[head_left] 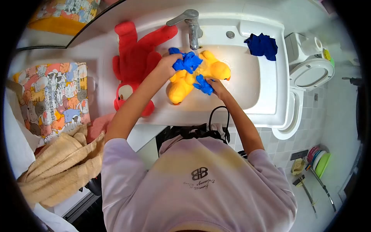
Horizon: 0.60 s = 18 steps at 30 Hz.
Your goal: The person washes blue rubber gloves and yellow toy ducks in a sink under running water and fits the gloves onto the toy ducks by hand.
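Note:
Over the sink [247, 87], my left hand [168, 65] is closed on a bright blue cloth [187, 62], bunched up just below the faucet [193, 33]. My right hand [217, 88] pinches a smaller blue piece of cloth [203, 85]; whether both pieces are joined is not clear. Under and between my hands lie yellow duck toys, one with its round head [220, 70] to the right and another [179, 91] to the lower left. Water appears to run from the faucet onto them. The cloths partly cover the ducks.
A red plush toy [135, 62] lies on the counter left of the basin. Dark blue cloth [262, 46] rests on the right rim. A patterned tissue pack [54, 100] and beige towel [65, 166] are at left. A toilet [309, 73] stands at right.

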Each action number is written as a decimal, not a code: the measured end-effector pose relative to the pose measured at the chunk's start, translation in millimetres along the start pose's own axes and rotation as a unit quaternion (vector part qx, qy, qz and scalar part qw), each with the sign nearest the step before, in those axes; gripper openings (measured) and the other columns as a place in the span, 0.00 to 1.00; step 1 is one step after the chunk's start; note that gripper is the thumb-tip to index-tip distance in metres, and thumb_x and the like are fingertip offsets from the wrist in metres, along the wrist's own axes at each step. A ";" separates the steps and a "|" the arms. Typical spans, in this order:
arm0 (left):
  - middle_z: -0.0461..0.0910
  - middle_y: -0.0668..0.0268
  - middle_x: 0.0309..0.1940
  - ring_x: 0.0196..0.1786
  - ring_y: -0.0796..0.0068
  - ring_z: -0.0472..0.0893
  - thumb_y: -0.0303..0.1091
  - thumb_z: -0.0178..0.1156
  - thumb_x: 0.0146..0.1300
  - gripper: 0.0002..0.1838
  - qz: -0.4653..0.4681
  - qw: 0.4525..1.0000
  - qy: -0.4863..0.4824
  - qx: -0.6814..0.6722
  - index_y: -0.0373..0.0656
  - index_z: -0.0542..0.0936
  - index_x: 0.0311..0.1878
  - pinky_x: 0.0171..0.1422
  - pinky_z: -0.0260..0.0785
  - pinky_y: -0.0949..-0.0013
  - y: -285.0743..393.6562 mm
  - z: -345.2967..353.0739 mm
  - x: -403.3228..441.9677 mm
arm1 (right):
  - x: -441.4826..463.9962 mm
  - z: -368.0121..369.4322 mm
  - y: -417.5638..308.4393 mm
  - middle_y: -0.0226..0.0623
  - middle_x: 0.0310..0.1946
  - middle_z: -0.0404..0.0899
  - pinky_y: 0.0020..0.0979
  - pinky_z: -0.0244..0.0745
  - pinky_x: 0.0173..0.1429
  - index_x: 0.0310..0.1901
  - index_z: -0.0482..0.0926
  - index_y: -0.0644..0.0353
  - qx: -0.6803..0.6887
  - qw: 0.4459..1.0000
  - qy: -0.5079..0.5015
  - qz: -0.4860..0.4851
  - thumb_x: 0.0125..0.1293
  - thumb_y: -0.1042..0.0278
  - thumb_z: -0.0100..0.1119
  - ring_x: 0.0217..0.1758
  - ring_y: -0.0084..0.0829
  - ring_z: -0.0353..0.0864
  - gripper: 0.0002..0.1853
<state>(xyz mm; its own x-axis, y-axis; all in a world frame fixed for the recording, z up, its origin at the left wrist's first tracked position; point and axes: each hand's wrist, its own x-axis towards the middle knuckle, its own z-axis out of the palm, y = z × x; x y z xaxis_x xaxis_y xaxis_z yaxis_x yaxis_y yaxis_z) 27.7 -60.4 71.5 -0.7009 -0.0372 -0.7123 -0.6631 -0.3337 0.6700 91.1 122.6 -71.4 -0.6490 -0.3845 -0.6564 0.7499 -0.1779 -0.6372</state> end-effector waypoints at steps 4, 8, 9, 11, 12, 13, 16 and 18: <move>0.73 0.61 0.34 0.35 0.68 0.75 0.17 0.50 0.45 0.18 0.064 0.992 0.014 0.111 0.37 0.69 0.43 0.38 0.72 0.68 18.1 19.8 -20.4 | 7.2 -12.7 6.3 0.32 0.30 0.74 0.21 0.68 0.31 0.42 0.72 0.62 0.009 0.996 0.081 -0.019 0.58 0.65 0.48 0.28 0.21 0.72 0.13; 0.74 0.61 0.35 0.34 0.72 0.75 0.23 0.51 0.47 0.18 0.098 0.956 -0.018 0.277 0.36 0.70 0.45 0.36 0.71 0.72 1.8 0.1 -2.1 | 8.9 -31.4 9.4 0.37 0.30 0.75 0.24 0.68 0.37 0.40 0.72 0.64 -0.176 0.973 0.120 -0.086 0.55 0.67 0.50 0.32 0.25 0.73 0.13; 0.74 0.61 0.35 0.34 0.72 0.75 0.23 0.51 0.47 0.18 0.099 0.956 -0.019 0.276 0.36 0.70 0.45 0.36 0.71 0.72 -1.6 -2.0 -3.4 | 3.9 -31.4 6.3 0.37 0.30 0.75 0.24 0.68 0.37 0.40 0.72 0.64 -0.177 0.973 0.120 -0.087 0.55 0.67 0.50 0.32 0.25 0.73 0.13; 0.74 0.62 0.33 0.33 0.74 0.75 0.26 0.52 0.47 0.17 0.129 0.920 -0.010 0.369 0.34 0.70 0.43 0.35 0.69 0.73 -11.7 -7.0 -7.4 | -8.1 -33.5 0.8 0.40 0.30 0.76 0.28 0.69 0.38 0.40 0.72 0.63 -0.250 0.927 0.164 -0.225 0.54 0.69 0.49 0.34 0.31 0.75 0.12; 0.74 0.62 0.31 0.33 0.74 0.74 0.27 0.53 0.47 0.15 0.215 0.864 0.005 0.455 0.33 0.71 0.41 0.37 0.67 0.73 -23.1 -18.9 2.4 | -17.0 -34.5 -6.2 0.44 0.31 0.76 0.31 0.69 0.40 0.40 0.71 0.63 -0.327 0.880 0.192 -0.286 0.53 0.71 0.49 0.35 0.39 0.76 0.12; 0.74 0.62 0.31 0.33 0.74 0.74 0.27 0.53 0.47 0.15 0.215 0.865 0.004 0.453 0.33 0.71 0.41 0.37 0.67 0.73 -27.4 -23.9 1.7 | -23.7 -36.4 -14.0 0.44 0.31 0.76 0.31 0.69 0.40 0.40 0.71 0.63 -0.329 0.879 0.191 -0.286 0.53 0.71 0.49 0.35 0.39 0.76 0.12; 0.74 0.63 0.28 0.32 0.75 0.74 0.33 0.56 0.50 0.12 0.285 0.847 -0.010 0.448 0.35 0.72 0.35 0.38 0.66 0.74 -41.3 -33.9 -2.2 | -43.3 -34.3 -42.1 0.47 0.28 0.75 0.32 0.70 0.39 0.37 0.71 0.64 -0.472 0.779 0.236 -0.338 0.53 0.71 0.50 0.33 0.38 0.77 0.10; 0.74 0.63 0.27 0.31 0.75 0.75 0.35 0.56 0.51 0.12 0.207 0.920 -0.004 0.334 0.35 0.71 0.33 0.36 0.67 0.74 -44.4 -26.3 -11.7 | -48.9 -27.5 -60.9 0.44 0.27 0.75 0.32 0.71 0.39 0.35 0.72 0.65 -0.407 0.834 0.222 -0.298 0.54 0.70 0.50 0.33 0.35 0.77 0.09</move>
<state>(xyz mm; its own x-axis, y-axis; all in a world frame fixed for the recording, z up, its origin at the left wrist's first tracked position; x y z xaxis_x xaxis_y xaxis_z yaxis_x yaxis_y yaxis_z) 72.2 -69.9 44.6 -0.9294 -0.0231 -0.3683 -0.3513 0.3611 0.8638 73.7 177.2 -11.6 -0.9946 -0.0429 -0.0942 0.0576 0.5262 -0.8484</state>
